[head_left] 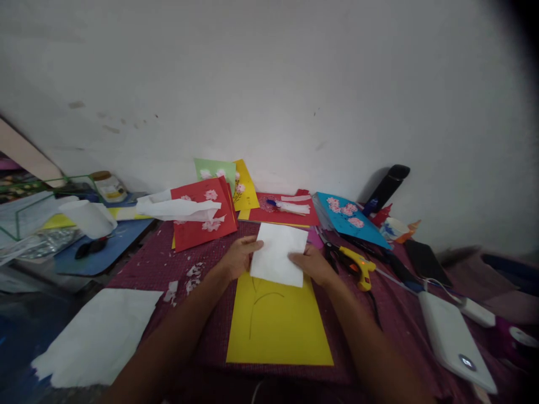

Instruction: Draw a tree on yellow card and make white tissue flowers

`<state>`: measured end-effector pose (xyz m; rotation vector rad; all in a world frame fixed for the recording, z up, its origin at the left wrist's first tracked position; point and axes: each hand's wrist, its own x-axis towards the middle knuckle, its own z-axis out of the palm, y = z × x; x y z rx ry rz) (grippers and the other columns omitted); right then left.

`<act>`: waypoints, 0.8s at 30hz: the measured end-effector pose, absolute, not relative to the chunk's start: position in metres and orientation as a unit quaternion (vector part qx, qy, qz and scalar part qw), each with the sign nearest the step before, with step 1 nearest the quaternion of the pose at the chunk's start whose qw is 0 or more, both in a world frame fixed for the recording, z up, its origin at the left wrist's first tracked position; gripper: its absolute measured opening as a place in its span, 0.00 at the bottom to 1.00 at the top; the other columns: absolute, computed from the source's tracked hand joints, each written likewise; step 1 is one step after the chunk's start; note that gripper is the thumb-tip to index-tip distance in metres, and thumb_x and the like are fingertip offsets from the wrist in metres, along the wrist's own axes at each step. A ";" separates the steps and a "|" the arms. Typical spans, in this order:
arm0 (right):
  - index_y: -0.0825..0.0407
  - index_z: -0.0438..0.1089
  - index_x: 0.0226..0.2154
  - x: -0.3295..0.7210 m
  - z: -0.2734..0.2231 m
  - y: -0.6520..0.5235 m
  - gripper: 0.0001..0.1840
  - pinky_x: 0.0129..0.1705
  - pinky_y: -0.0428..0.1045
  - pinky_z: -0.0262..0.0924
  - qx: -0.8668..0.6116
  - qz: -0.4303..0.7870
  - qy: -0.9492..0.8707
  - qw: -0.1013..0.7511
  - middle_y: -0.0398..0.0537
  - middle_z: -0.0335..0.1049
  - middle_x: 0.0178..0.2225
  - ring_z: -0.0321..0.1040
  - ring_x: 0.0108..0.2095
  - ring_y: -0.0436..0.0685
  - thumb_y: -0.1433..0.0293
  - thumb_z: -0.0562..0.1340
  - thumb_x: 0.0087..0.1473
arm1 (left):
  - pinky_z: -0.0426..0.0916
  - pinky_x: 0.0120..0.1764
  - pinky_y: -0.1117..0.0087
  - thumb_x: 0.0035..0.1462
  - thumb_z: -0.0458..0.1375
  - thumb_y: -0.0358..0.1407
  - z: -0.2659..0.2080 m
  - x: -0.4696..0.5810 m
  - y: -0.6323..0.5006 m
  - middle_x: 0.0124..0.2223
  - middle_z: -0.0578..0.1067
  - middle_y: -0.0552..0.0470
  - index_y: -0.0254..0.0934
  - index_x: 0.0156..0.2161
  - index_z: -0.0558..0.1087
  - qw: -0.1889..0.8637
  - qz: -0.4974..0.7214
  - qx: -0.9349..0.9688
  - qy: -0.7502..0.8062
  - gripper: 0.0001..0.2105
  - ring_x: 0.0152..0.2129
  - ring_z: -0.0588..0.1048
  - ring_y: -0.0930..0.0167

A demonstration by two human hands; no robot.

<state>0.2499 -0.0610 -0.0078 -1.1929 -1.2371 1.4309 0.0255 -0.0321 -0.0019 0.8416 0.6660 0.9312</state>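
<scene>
A white square of tissue paper (278, 255) is held up over the table between my two hands. My left hand (242, 255) pinches its left edge, thumb on top. On the opposite edge, my right hand (312, 264) grips it the same way, fingers behind the sheet. Beneath lies a yellow sheet (282, 331) with thin dark curved lines drawn on it; the tissue covers its top part. Close to my right hand are black-handled scissors (330, 249) and a yellow glue gun (357, 264).
Red cards (202, 235) with pink-white flowers and a blue card (351, 219) stand near the wall. A large white tissue sheet (105, 331) lies at left, with paper scraps (193, 275) beside it. At right are a white power bank (455, 336) and a black bottle (389, 182).
</scene>
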 end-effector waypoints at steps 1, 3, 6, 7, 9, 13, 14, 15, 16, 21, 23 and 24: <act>0.55 0.77 0.29 0.251 -0.009 -0.061 0.11 0.25 0.49 0.63 -0.484 0.571 -0.508 0.426 0.48 0.78 0.27 0.71 0.23 0.56 0.64 0.68 0.42 | 0.72 0.35 0.64 0.43 0.69 0.37 -0.006 0.026 -0.031 0.38 0.80 0.40 0.30 0.41 0.77 0.747 0.419 0.404 0.320 0.19 0.29 0.79 0.63; 0.55 0.77 0.29 0.252 -0.012 -0.058 0.12 0.24 0.48 0.62 -0.494 0.566 -0.517 0.411 0.47 0.78 0.26 0.70 0.22 0.55 0.64 0.67 0.42 | 0.71 0.34 0.65 0.40 0.71 0.36 -0.015 0.027 -0.030 0.37 0.80 0.40 0.29 0.39 0.78 0.728 0.407 0.429 0.346 0.19 0.28 0.78 0.64; 0.55 0.77 0.31 0.257 -0.019 -0.052 0.13 0.24 0.47 0.60 -0.495 0.573 -0.505 0.413 0.46 0.78 0.26 0.69 0.21 0.54 0.63 0.68 0.43 | 0.70 0.31 0.67 0.39 0.71 0.37 -0.023 0.026 -0.026 0.35 0.80 0.42 0.29 0.38 0.78 0.694 0.401 0.457 0.385 0.19 0.26 0.77 0.65; 0.54 0.78 0.32 0.258 -0.021 -0.051 0.14 0.24 0.47 0.60 -0.491 0.579 -0.499 0.418 0.46 0.78 0.26 0.70 0.21 0.54 0.63 0.69 0.42 | 0.69 0.30 0.68 0.40 0.70 0.38 -0.024 0.026 -0.025 0.35 0.80 0.43 0.29 0.38 0.78 0.679 0.401 0.470 0.395 0.19 0.26 0.77 0.66; 0.53 0.78 0.34 0.261 -0.023 -0.049 0.15 0.25 0.47 0.60 -0.481 0.589 -0.485 0.433 0.46 0.78 0.27 0.70 0.22 0.54 0.63 0.70 0.42 | 0.68 0.29 0.70 0.42 0.69 0.40 -0.025 0.023 -0.023 0.35 0.80 0.45 0.30 0.39 0.78 0.649 0.405 0.500 0.405 0.19 0.25 0.76 0.68; 0.54 0.78 0.34 0.261 -0.020 -0.050 0.16 0.27 0.48 0.61 -0.460 0.599 -0.476 0.450 0.48 0.78 0.29 0.70 0.24 0.54 0.63 0.71 0.42 | 0.65 0.27 0.72 0.45 0.67 0.43 -0.022 0.019 -0.021 0.36 0.80 0.46 0.31 0.40 0.78 0.627 0.409 0.527 0.402 0.19 0.23 0.74 0.71; 0.54 0.78 0.34 0.261 -0.019 -0.051 0.16 0.27 0.48 0.61 -0.457 0.601 -0.474 0.452 0.48 0.78 0.30 0.70 0.24 0.54 0.63 0.71 0.42 | 0.65 0.27 0.72 0.45 0.67 0.43 -0.021 0.019 -0.022 0.36 0.79 0.46 0.31 0.41 0.78 0.628 0.408 0.526 0.402 0.20 0.23 0.74 0.71; 0.55 0.78 0.34 0.260 -0.018 -0.052 0.16 0.27 0.48 0.61 -0.456 0.603 -0.471 0.454 0.49 0.78 0.29 0.70 0.24 0.54 0.62 0.71 0.43 | 0.65 0.27 0.72 0.45 0.67 0.43 -0.021 0.018 -0.022 0.36 0.79 0.46 0.31 0.40 0.78 0.629 0.408 0.525 0.403 0.20 0.23 0.74 0.71; 0.55 0.77 0.34 0.259 -0.016 -0.053 0.16 0.26 0.48 0.60 -0.455 0.605 -0.467 0.457 0.49 0.78 0.29 0.70 0.23 0.54 0.62 0.71 0.43 | 0.66 0.27 0.72 0.45 0.68 0.43 -0.020 0.018 -0.022 0.36 0.79 0.45 0.30 0.40 0.78 0.629 0.408 0.524 0.403 0.20 0.23 0.74 0.71; 0.55 0.77 0.32 0.255 -0.011 -0.055 0.16 0.26 0.48 0.60 -0.449 0.615 -0.449 0.467 0.49 0.78 0.28 0.70 0.23 0.54 0.61 0.71 0.42 | 0.65 0.27 0.72 0.45 0.68 0.43 -0.020 0.018 -0.022 0.35 0.79 0.45 0.31 0.40 0.78 0.632 0.415 0.520 0.397 0.20 0.23 0.73 0.71; 0.56 0.77 0.31 0.254 -0.009 -0.056 0.16 0.27 0.48 0.61 -0.444 0.620 -0.448 0.466 0.50 0.78 0.29 0.70 0.24 0.54 0.61 0.72 0.42 | 0.65 0.27 0.72 0.45 0.68 0.44 -0.021 0.018 -0.022 0.35 0.79 0.46 0.31 0.41 0.77 0.635 0.414 0.520 0.392 0.20 0.23 0.73 0.71; 0.56 0.77 0.32 0.254 -0.009 -0.056 0.16 0.28 0.48 0.61 -0.442 0.621 -0.448 0.467 0.50 0.78 0.29 0.70 0.25 0.54 0.62 0.72 0.42 | 0.65 0.27 0.72 0.45 0.68 0.44 -0.021 0.018 -0.022 0.35 0.79 0.46 0.31 0.40 0.78 0.637 0.411 0.522 0.391 0.20 0.23 0.73 0.71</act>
